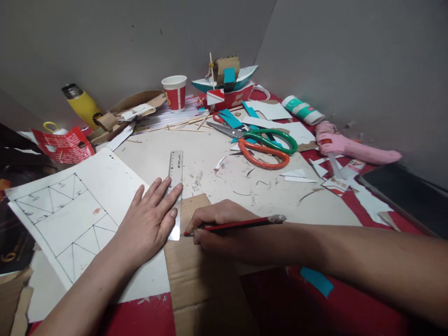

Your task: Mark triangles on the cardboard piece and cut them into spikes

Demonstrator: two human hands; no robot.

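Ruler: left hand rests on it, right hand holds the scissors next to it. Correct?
No: in the head view, the right hand holds a pencil next to the ruler; the scissors lie farther back. Left hand on the ruler: correct.

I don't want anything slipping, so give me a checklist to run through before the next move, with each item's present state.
1. Hand on the ruler: ok, fingers of the left hand lie across it.
2. Grip on the pencil: ok, the right hand holds it near the tip.
3. Tip close to the straight edge: ok, just right of the lower end.
4. Tip touching the cardboard: cannot tell, too small to see contact.
5. Scissors away from both hands: ok, they lie farther back.
6. Work surface tidy: not ok, paper scraps are scattered on the right.
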